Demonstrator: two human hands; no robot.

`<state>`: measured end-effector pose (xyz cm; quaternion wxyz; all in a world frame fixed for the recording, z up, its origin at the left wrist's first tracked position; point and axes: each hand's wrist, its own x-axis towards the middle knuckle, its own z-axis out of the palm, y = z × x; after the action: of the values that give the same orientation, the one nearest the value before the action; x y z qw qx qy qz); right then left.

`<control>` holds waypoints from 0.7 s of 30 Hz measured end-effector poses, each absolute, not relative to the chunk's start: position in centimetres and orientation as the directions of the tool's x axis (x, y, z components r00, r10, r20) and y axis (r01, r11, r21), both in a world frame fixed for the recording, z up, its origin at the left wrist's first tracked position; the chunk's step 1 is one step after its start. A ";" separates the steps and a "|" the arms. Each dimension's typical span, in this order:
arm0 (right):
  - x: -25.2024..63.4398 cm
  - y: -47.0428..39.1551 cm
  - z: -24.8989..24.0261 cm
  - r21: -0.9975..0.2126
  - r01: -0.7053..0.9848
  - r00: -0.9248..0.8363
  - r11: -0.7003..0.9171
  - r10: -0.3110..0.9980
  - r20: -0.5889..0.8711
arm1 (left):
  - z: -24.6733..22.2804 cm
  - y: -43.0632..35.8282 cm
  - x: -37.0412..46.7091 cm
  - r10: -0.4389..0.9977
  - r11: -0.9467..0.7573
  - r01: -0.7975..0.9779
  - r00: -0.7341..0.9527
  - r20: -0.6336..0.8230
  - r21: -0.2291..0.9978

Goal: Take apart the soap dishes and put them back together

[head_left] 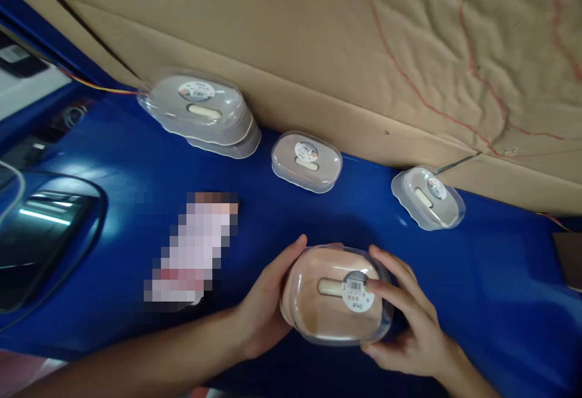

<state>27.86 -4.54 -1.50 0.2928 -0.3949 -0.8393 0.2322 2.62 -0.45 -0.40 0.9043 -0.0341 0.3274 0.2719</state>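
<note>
Between my two hands is a peach-coloured oval plastic box [318,319] with a clear lid. A cream bar-shaped piece and a round barcode sticker [357,302] show on its top. My left hand [270,307] is wrapped round the box's left side, with the thumb along the upper edge. On the other side, my right hand [411,319] grips the box at its right end. One of its fingertips lies on the sticker, and the thumb is at the lower edge. The undersurface of the box is hidden.
Similar grey boxes stand along the back of the blue table [500,301]: a stack [200,113], a middle one [307,164] and a right one [427,198]. A blurred-out phone-shaped object [191,252] lies left. A dark-screened device [36,234] with cables is farther left. Brown cardboard [273,34] rises behind.
</note>
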 end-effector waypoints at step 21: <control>28.5 -4.8 -2.2 -0.571 0.586 -0.549 0.575 0.800 0.242 | -0.2 -0.3 2.5 0.513 0.826 -0.529 0.558 -0.652 0.196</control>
<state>28.47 -4.84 -2.16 0.2456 -0.4063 -0.8527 0.2179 2.55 -0.26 -0.24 0.8827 -0.0110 0.3657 0.2950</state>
